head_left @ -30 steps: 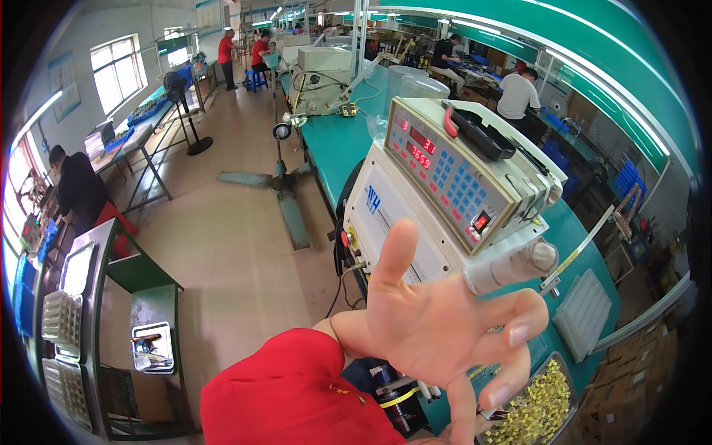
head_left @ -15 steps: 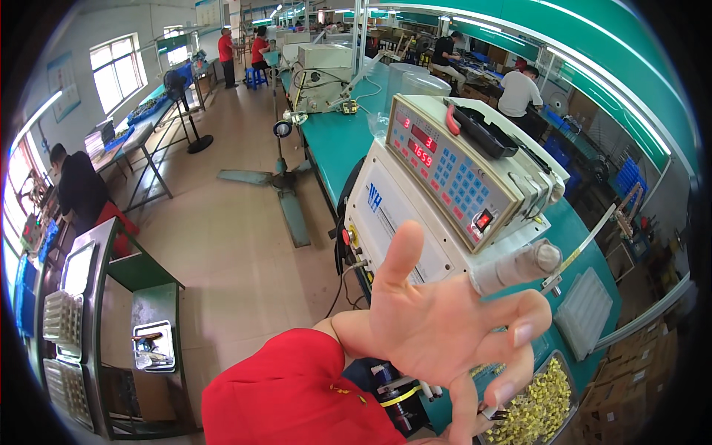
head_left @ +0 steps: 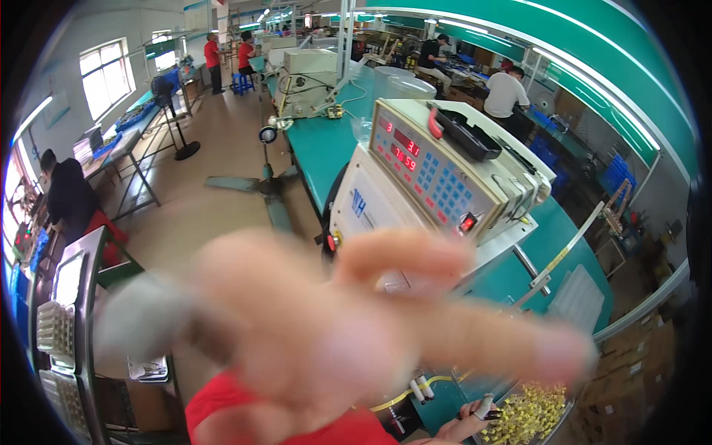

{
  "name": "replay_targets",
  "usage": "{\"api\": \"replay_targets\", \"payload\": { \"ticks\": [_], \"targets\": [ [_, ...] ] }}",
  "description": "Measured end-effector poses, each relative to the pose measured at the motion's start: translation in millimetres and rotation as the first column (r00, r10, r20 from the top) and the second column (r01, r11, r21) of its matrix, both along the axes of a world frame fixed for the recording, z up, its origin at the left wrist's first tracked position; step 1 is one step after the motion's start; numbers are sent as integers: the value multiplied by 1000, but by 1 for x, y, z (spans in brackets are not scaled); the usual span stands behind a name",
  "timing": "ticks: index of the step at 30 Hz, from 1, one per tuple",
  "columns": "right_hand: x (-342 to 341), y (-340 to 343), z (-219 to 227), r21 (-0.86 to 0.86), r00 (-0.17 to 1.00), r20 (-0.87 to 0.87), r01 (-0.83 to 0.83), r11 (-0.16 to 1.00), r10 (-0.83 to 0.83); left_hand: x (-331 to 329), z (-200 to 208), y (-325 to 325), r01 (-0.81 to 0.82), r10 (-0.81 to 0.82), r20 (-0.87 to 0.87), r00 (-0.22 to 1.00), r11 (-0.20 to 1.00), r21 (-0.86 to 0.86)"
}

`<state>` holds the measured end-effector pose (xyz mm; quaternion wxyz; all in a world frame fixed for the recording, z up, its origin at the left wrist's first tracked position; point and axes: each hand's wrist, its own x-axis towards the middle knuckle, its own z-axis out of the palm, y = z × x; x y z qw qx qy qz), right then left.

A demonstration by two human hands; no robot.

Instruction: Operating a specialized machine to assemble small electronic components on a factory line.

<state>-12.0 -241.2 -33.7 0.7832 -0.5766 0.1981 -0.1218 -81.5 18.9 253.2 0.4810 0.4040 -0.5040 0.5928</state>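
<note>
Our blurred bare left hand [head_left: 334,334] spreads, empty; our right hand [head_left: 462,425], grip unclear, is beside small yellow blocks [head_left: 528,415] in a pale-rimmed tray [head_left: 568,406] on our green counter [head_left: 319,141], inside a long, white-walled workshop [head_left: 144,22].

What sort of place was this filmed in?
Most likely a factory workshop for small parts: a control box with a keypad and lit red digits, a long green bench carrying machinery, and a heap of small yellow parts suggest it.
</note>
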Motion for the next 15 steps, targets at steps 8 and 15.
{"api": "replay_targets", "payload": {
  "ticks": [8, 15],
  "targets": [
    [-5, 19, 9, 85, 987, 157, -33, 996, 20, -9, 21, -2, -285, 295, 217, 931, 956, -77],
    [-7, 13, 6, 112, 989, 149, -1, 994, -16, -32, 12, -4, -359, 352, 307, 884, 933, -36]
  ]
}}
